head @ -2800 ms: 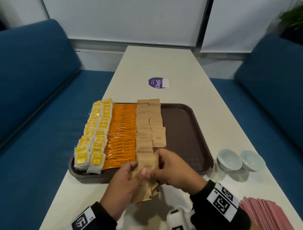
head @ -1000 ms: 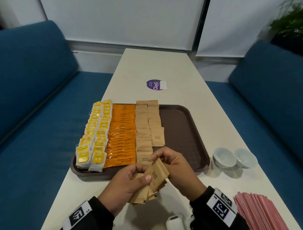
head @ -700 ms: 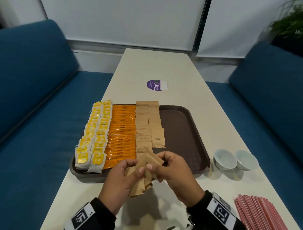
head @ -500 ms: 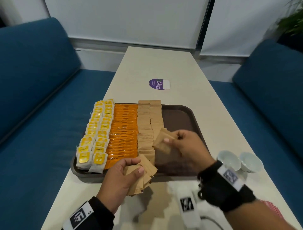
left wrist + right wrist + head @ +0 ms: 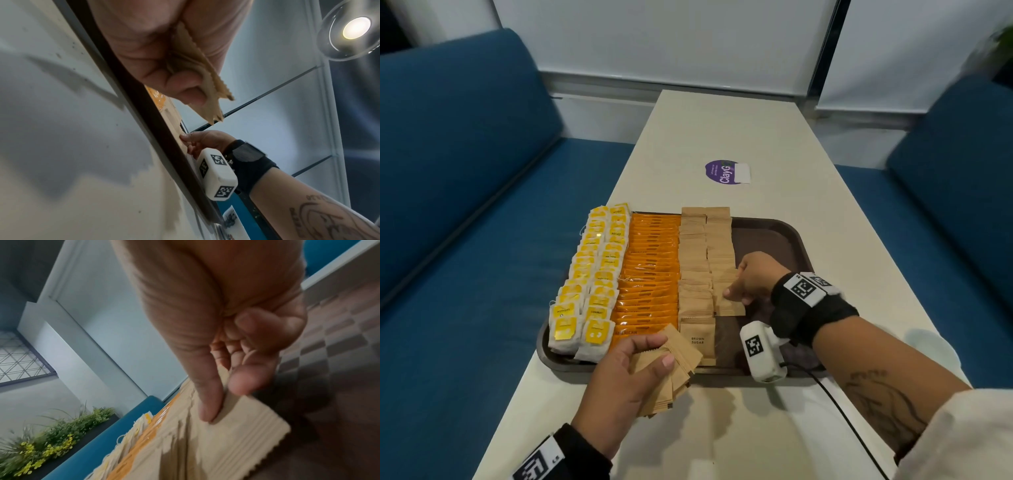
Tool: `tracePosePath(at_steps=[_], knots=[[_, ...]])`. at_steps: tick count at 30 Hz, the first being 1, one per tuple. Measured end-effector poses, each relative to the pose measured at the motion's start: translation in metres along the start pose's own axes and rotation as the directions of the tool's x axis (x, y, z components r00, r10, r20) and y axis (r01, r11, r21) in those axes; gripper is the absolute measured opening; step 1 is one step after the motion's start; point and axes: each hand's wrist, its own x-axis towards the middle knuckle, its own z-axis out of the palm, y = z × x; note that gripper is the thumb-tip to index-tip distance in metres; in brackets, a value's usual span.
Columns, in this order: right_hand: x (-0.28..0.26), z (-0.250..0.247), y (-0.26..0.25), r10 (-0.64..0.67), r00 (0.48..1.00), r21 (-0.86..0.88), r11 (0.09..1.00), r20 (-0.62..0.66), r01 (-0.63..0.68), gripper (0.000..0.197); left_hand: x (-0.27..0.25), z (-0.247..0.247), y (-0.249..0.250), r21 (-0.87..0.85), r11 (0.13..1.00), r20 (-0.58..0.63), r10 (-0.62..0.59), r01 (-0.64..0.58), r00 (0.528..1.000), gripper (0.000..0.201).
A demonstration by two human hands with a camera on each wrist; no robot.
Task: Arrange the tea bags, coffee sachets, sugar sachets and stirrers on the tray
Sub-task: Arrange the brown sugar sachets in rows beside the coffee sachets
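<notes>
A dark brown tray (image 5: 774,236) holds rows of yellow tea bags (image 5: 592,274), orange coffee sachets (image 5: 650,270) and two columns of brown sugar sachets (image 5: 693,267). My left hand (image 5: 626,373) grips a fanned stack of brown sugar sachets (image 5: 674,370) at the tray's near edge; the same stack (image 5: 205,84) shows in the left wrist view. My right hand (image 5: 750,281) is over the tray and pinches one brown sugar sachet (image 5: 729,301) between thumb and fingers at the near end of the right sugar column. In the right wrist view that sachet (image 5: 246,421) lies flat on the row.
The tray sits on a long cream table (image 5: 722,130) between blue sofas (image 5: 448,171). A purple round sticker (image 5: 722,171) lies beyond the tray. The tray's right part (image 5: 767,240) is bare. A black cable (image 5: 842,414) runs from my right wrist camera across the table.
My right hand drew one sugar sachet from the stack in my left hand and carried it forward onto the right sugar column. The left hand kept the stack near the tray's edge.
</notes>
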Motion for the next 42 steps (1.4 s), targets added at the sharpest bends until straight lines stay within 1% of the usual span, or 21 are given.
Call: tracePosePath(at_steps=[2,4,7,8,9,11,13,14,16,19,21,24,26,27,29,30,32,34,35,38,42], knots=[[0.005,0.001,-0.001,0.01,1.0,0.012,1.0,0.001,-0.01,0.025,0.0,0.0,0.001,0.001,1.0,-0.002,0.024,-0.024,1.0,0.024],[0.007,0.002,0.0,-0.012,0.999,0.045,0.999,-0.046,0.014,0.029,0.0,0.002,0.002,0.03,0.998,-0.005,0.063,-0.063,0.998,0.025],[-0.004,-0.003,0.0,-0.143,0.971,0.064,0.985,-0.192,0.157,0.035,-0.002,0.003,0.003,0.054,0.992,0.004,0.115,-0.115,0.993,0.028],[-0.013,-0.004,0.0,-0.207,0.957,0.069,0.972,-0.203,0.225,0.036,-0.003,0.004,0.004,0.055,0.991,0.01,0.122,-0.122,0.993,0.029],[-0.026,-0.005,-0.002,-0.272,0.949,0.076,0.955,-0.16,0.287,0.035,-0.003,0.004,0.003,0.052,0.991,0.014,0.127,-0.127,0.992,0.031],[-0.052,0.004,-0.003,-0.363,0.931,0.134,0.925,0.048,0.354,0.036,-0.003,0.005,0.002,0.021,0.991,0.023,0.135,-0.135,0.991,0.034],[-0.071,0.024,0.002,-0.367,0.894,0.221,0.923,0.258,0.315,0.042,-0.003,0.006,0.0,-0.005,0.99,0.034,0.142,-0.141,0.989,0.035],[-0.077,0.034,0.005,-0.373,0.873,0.26,0.918,0.314,0.299,0.045,-0.003,0.007,-0.001,-0.012,0.99,0.039,0.142,-0.142,0.989,0.034],[-0.082,0.048,0.014,-0.419,0.843,0.368,0.883,0.338,0.292,0.045,-0.005,0.009,-0.002,-0.036,0.991,0.046,0.132,-0.13,0.99,0.029],[-0.09,0.061,0.025,-0.485,0.83,0.549,0.788,0.273,0.279,0.035,-0.008,0.011,-0.001,-0.124,0.991,0.061,0.064,-0.056,0.996,0.024],[-0.096,0.067,0.03,-0.486,0.85,0.6,0.747,0.202,0.285,0.03,-0.009,0.011,-0.001,-0.181,0.983,0.098,-0.006,0.024,0.995,0.032],[-0.104,0.077,0.033,-0.475,0.878,0.573,0.737,0.06,0.36,0.018,-0.01,0.012,-0.001,-0.176,0.981,0.189,-0.047,0.082,0.981,0.055],[-0.111,0.08,0.032,-0.485,0.874,0.496,0.756,-0.015,0.428,0.017,-0.011,0.014,-0.002,-0.142,0.989,0.21,-0.021,0.052,0.977,0.057],[-0.114,0.082,0.031,-0.493,0.87,0.459,0.765,-0.034,0.451,0.023,-0.011,0.015,-0.002,-0.138,0.99,0.204,-0.006,0.035,0.979,0.054],[-0.118,0.084,0.033,-0.5,0.865,0.422,0.774,-0.05,0.472,0.037,-0.013,0.017,-0.002,-0.124,0.992,0.177,0.007,0.015,0.984,0.054],[-0.117,0.084,0.034,-0.5,0.865,0.442,0.765,-0.05,0.468,0.039,-0.013,0.017,-0.002,-0.106,0.994,0.162,0.007,0.01,0.987,0.055],[-0.117,0.081,0.036,-0.485,0.873,0.517,0.736,-0.048,0.437,0.033,-0.014,0.018,-0.002,-0.082,0.997,0.139,0.001,0.01,0.99,0.048],[-0.115,0.079,0.039,-0.455,0.889,0.581,0.712,-0.047,0.395,0.024,-0.014,0.017,-0.001,-0.1,0.995,0.133,-0.009,0.022,0.991,0.025],[-0.115,0.079,0.04,-0.444,0.895,0.609,0.698,-0.045,0.377,0.022,-0.014,0.017,0.0,-0.116,0.993,0.137,-0.015,0.031,0.99,0.021],[-0.114,0.077,0.041,-0.434,0.9,0.666,0.66,-0.039,0.347,0.021,-0.013,0.013,0.003,-0.146,0.989,0.149,-0.016,0.038,0.989,0.024],[-0.11,0.073,0.042,-0.419,0.907,0.736,0.607,-0.025,0.301,0.026,-0.011,0.011,0.003,-0.135,0.991,0.137,-0.005,0.023,0.991,0.029]])
